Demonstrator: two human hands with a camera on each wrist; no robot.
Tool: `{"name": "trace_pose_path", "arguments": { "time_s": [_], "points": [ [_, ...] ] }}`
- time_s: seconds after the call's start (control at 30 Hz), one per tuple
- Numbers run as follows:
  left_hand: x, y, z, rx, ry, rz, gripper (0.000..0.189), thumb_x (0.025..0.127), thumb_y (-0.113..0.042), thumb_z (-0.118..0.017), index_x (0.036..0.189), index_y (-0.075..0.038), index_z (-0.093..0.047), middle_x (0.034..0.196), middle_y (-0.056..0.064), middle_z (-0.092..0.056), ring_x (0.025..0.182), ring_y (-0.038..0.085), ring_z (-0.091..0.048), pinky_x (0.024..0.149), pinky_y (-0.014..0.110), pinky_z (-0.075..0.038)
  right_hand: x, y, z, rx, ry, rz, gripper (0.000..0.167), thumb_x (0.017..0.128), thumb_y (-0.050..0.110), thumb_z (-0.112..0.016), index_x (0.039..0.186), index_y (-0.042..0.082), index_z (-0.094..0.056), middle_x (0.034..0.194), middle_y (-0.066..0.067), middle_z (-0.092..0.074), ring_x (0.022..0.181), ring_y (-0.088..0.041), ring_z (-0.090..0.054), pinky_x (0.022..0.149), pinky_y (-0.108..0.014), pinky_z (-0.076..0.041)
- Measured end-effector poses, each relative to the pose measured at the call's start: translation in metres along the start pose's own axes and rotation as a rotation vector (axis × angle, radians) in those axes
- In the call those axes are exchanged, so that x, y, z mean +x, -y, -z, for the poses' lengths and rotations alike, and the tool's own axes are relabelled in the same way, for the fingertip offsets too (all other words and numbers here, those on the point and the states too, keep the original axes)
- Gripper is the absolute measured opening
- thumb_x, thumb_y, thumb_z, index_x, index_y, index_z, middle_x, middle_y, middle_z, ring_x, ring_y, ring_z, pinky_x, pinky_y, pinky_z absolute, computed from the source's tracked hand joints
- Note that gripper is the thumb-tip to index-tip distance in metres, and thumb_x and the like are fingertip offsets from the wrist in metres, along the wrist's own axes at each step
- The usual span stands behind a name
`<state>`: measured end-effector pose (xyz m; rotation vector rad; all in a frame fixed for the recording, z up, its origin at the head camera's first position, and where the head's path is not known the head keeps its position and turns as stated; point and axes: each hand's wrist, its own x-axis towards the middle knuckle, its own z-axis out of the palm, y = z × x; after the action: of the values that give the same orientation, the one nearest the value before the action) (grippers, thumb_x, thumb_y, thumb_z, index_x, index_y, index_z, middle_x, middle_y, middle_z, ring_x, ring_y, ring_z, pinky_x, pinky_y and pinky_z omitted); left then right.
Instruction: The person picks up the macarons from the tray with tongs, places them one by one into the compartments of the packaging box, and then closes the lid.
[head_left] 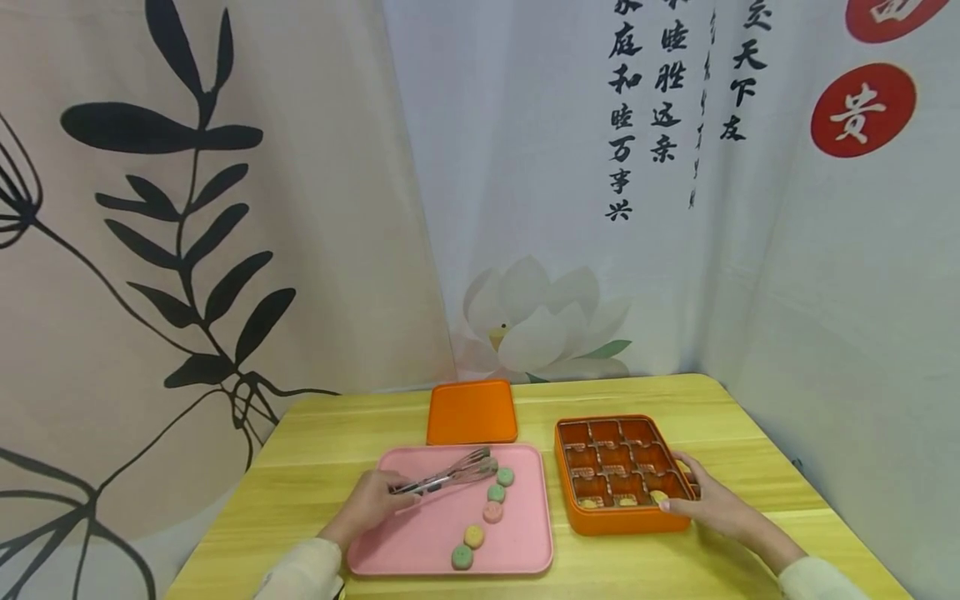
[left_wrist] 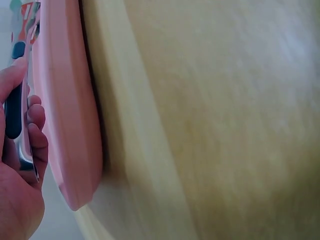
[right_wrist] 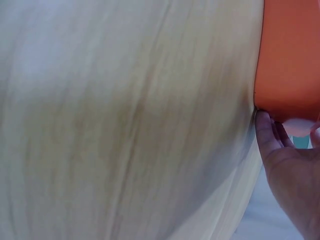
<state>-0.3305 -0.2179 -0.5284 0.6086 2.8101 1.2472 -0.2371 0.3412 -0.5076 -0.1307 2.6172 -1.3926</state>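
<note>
In the head view, my left hand [head_left: 369,507] holds a pair of metal tongs [head_left: 448,478] over a pink tray [head_left: 405,546]. The left wrist view shows the thumb and curled fingers around the tongs' dark grip [left_wrist: 15,112]. Several small round macaron-like pieces lie on the tray: a pink piece [head_left: 492,512], a yellow piece [head_left: 474,536] and green ones, including a green piece [head_left: 462,557] near the front. My right hand [head_left: 716,502] grips the right side of an orange divided box [head_left: 626,522], thumb at its front corner. Yellow pieces [head_left: 627,501] sit in the box's front row.
A flat orange lid-like piece [head_left: 472,412] lies behind the tray. Everything stands on a light wood-grain table [head_left: 607,568]. A printed curtain [head_left: 337,208] hangs behind the table and along its right side.
</note>
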Motion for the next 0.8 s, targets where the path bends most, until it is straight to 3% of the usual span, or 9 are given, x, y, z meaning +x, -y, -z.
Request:
{"name": "trace_pose_path", "arguments": {
  "time_s": [0.4, 0.8],
  "points": [
    [-0.0042, 0.0027, 0.0018, 0.001, -0.041, -0.041, 0.012, 0.082, -0.014, -0.080, 0.093, -0.010, -0.080, 0.070, -0.006, -0.059, 0.060, 0.006, -0.051, 0.050, 0.021, -0.043, -0.0010, -0.0009, -0.0015, 0.029, 0.007, -0.008, 0.093, 0.094, 0.029, -0.069, 0.157, 0.005, -0.005, 0.139, -0.038, -0.033, 0.120, -0.048, -0.049, 0.094, -0.065, -0.041],
    [-0.0055, -0.0044, 0.0032, -0.083, -0.052, 0.052, 0.018, 0.083, -0.017, -0.079, 0.099, -0.008, -0.079, 0.070, -0.001, -0.060, 0.059, 0.009, -0.051, 0.049, 0.022, -0.043, -0.0012, -0.0004, -0.0010, 0.052, 0.012, -0.012, 0.093, 0.094, 0.028, -0.068, 0.157, 0.005, -0.003, 0.137, -0.036, -0.036, 0.117, -0.043, -0.052, 0.095, -0.064, -0.041]
  ]
}}
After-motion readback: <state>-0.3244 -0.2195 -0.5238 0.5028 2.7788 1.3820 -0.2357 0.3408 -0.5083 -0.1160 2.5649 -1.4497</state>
